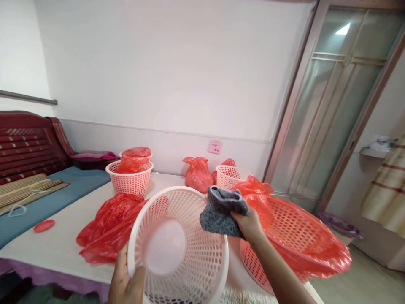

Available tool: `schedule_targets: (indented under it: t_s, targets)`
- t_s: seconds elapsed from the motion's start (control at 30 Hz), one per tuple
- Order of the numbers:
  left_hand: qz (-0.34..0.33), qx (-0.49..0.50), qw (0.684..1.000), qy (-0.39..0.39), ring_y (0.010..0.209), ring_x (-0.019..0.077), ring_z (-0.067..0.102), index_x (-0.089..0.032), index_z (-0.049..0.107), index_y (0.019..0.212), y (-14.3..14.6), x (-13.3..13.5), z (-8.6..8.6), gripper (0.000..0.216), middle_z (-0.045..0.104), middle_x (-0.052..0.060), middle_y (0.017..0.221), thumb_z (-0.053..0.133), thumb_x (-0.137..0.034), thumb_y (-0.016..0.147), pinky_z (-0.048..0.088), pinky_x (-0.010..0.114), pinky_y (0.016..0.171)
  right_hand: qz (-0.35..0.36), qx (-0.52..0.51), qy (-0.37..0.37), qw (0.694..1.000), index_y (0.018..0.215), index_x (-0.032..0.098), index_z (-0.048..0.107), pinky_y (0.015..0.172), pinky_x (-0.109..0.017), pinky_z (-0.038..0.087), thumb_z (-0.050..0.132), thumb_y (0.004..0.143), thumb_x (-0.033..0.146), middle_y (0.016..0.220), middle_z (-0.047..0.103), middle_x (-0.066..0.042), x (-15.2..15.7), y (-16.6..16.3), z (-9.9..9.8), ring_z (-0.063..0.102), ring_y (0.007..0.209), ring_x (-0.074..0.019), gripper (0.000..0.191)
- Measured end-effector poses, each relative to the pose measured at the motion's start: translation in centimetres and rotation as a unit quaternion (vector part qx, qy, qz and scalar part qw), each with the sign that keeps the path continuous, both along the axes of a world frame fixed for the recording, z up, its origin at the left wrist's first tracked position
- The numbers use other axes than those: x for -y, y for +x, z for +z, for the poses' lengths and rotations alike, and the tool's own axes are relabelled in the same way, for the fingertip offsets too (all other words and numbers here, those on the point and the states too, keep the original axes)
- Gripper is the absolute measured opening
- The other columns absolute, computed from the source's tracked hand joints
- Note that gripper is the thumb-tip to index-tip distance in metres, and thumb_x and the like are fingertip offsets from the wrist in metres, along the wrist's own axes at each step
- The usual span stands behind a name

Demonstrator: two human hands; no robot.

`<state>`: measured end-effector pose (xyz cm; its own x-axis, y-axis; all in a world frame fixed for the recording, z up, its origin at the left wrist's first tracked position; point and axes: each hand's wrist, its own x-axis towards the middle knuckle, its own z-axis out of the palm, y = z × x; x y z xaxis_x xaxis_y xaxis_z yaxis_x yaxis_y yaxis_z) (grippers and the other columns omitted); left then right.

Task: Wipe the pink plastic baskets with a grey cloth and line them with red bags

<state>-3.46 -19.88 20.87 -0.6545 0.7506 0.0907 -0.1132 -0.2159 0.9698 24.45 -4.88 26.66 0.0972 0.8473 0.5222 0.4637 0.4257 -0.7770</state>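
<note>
At the lower left of centre, the left hand [125, 276] was grasping the white basket [166, 245] by its left rim, the mouth tilted toward the camera. Right of centre, the right hand [247, 226] had its grip pinched on the right side of the grey cloth [218, 217], which, longer crosswise, overlapped the basket's upper right rim; touching or apart, I could not tell.

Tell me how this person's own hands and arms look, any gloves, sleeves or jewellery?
The left hand and right hand are both ungloved, with no rings visible. The right forearm is bare: no sleeve, watch or bracelet shows. The left forearm is out of frame.
</note>
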Motion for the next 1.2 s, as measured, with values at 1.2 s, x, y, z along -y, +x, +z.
schedule_targets:
  t_s: [1.2]
  targets:
    - [0.04,0.042,0.998,-0.034,0.116,0.0314,0.059,-0.016,0.055,0.125,3.0,-0.4,1.1,0.061,0.064,0.014,0.125,0.048,-0.062,0.086,0.047,0.042,0.099,0.302,-0.111,-0.08,0.944,0.098,0.025,0.072,0.082,-0.032,0.05,0.06,0.084,0.025,0.093,0.067,-0.004,13.8,-14.6,-2.0,0.063,0.091,-0.0222,0.019]
